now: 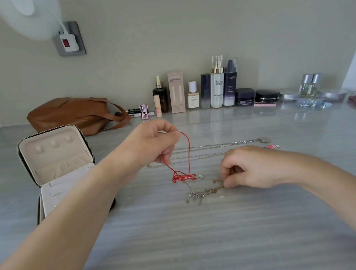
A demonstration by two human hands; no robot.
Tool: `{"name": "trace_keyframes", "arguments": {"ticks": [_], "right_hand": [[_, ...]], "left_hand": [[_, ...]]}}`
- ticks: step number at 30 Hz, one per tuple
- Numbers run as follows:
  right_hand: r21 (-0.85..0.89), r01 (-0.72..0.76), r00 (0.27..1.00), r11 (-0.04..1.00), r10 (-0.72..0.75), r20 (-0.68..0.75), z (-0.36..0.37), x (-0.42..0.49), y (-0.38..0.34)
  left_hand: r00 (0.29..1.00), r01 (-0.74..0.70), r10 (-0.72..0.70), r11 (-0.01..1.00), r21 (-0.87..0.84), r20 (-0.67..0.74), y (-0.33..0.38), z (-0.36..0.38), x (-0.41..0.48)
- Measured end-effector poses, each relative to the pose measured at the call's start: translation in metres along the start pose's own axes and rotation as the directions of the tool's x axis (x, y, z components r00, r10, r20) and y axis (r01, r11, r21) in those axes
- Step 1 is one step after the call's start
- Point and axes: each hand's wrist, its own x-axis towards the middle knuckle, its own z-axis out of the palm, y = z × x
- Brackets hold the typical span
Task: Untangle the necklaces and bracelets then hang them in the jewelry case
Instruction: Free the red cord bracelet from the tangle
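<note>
**While the left hand lifts a red cord, the right pins a chain**

Where the thumb and forefinger of the left hand (158,143) meet, they pinch the top of a red cord (189,151). Its other strand comes out under the curled lower fingers, so the loop hangs down to a knotted bunch resting on the table (203,240). A small silver ring (199,177) sits at the end of that bunch (just beside the knot). Fingertips of the right hand (246,167) are pressed together on a fine chain (217,181), low against the tabletop, the other fingers curled under. That chain runs left into a small tangle of silver chains (199,194) lying between the two hands.

Beyond the hands, two long silver necklaces (216,145) lie stretched out side by side, one ending in a round pendant (265,139), the other in a pink charm (273,147). At the left stands the jewelry case (58,154), open, lid upright, pale lining showing; the left forearm crosses in front of it. A brown bag (69,114) and a row of bottles (218,88) line the wall.
</note>
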Motion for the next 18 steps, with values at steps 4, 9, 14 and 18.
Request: {"name": "trace_keyframes", "arguments": {"ticks": [4,9,14,18], "right_hand": [[0.075,0.031,0.998,0.997,-0.027,-0.052,0.0,0.0,-0.004],[0.195,0.109,0.975,0.975,-0.067,-0.21,0.011,0.005,-0.019],[0.216,0.174,0.946,0.961,-0.102,-0.308,0.03,0.01,-0.039],[0.234,0.197,0.925,0.952,-0.101,-0.366,0.034,0.012,-0.043]], "left_hand": [[0.999,0.039,-0.039,0.999,0.018,-0.013,-0.002,0.0,0.001],[0.999,0.046,-0.046,0.999,-0.001,-0.023,0.0,0.0,0.0],[0.999,0.028,-0.028,1.0,-0.002,-0.027,0.002,-0.001,-0.001],[0.998,0.04,-0.04,0.999,-0.017,-0.04,0.001,-0.002,0.001]]}}
